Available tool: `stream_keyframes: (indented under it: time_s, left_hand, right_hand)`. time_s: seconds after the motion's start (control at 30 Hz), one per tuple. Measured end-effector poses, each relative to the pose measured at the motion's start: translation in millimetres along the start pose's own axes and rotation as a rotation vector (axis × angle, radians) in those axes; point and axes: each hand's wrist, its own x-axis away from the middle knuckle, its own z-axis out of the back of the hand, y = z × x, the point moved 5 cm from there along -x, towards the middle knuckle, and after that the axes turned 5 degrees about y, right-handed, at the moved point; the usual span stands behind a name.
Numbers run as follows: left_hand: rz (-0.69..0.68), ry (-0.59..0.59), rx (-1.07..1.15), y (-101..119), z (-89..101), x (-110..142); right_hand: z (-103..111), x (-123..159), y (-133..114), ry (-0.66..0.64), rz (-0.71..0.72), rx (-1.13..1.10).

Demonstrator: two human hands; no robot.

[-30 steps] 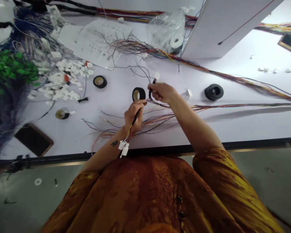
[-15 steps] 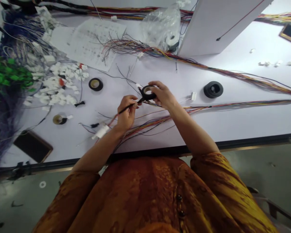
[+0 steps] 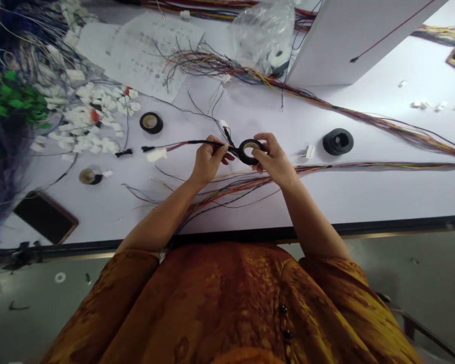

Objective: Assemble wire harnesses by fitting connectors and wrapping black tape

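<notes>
My left hand pinches a wire harness wrapped in black tape. Its taped branch runs left to white connectors and a small black one. In my right hand is a roll of black tape, held by its rim with the thumb at the hole. The roll sits close against the harness, just right of my left fingers. A short branch with a white connector sticks up between the hands. Loose wires of the harness lie below them on the table.
Other tape rolls and a black spool stand on the table. White connectors are heaped at left, beside green ones. A phone lies near the front edge. A wire bundle crosses behind, by a white upright panel.
My right hand has picked up the tape roll and brought it to the harness. My left hand has turned the harness, so its connectors swung from pointing toward me to pointing left.
</notes>
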Motion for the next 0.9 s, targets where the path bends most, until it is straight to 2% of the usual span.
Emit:
stream_keyframes:
  time_s: [0.1, 0.23, 0.37, 0.43, 0.53, 0.63, 0.7, 0.77, 0.83, 0.9]
  left_hand:
    - [-0.039, -0.01, -0.061, 5.8, 0.2, -1.4]
    - [-0.075, -0.043, -0.151, 14.6, 0.9, -5.0]
    - [0.016, -0.157, -0.071, 14.8, -4.3, -7.4]
    - [0.083, -0.227, -0.026, 14.2, -8.7, -6.3]
    - [0.135, -0.246, -0.009, 14.3, -10.8, -4.1]
    - [0.119, -0.227, -0.024, 14.7, -9.3, -2.5]
    - [0.1, -0.244, -0.034, 14.4, -8.8, -1.5]
    - [0.106, -0.286, -0.044, 12.8, -9.1, -0.2]
    - [0.114, -0.321, -0.07, 10.6, -9.6, 1.2]
    - [0.087, -0.32, -0.105, 9.1, -9.1, 2.3]
  right_hand:
    - [-12.7, 22.7, -6.8, -0.007, 0.113, 0.052]
    - [-23.5, 39.1, 0.7, 0.008, 0.191, 0.082]
    - [-3.8, 24.8, 8.4, -0.002, 0.058, -0.019]
    - [9.0, 14.0, 4.7, -0.022, 0.026, 0.027]
    - [14.6, 3.4, -9.2, -0.053, 0.174, 0.268]
    - [0.1, 2.2, -17.3, -0.124, 0.377, 0.444]
    - [-11.3, 3.1, -16.4, -0.172, 0.436, 0.496]
    - [-18.6, 3.6, -13.1, -0.206, 0.421, 0.522]
    - [-21.8, 3.8, -8.4, -0.251, 0.35, 0.517]
    - [-22.5, 4.5, -5.5, -0.303, 0.311, 0.474]
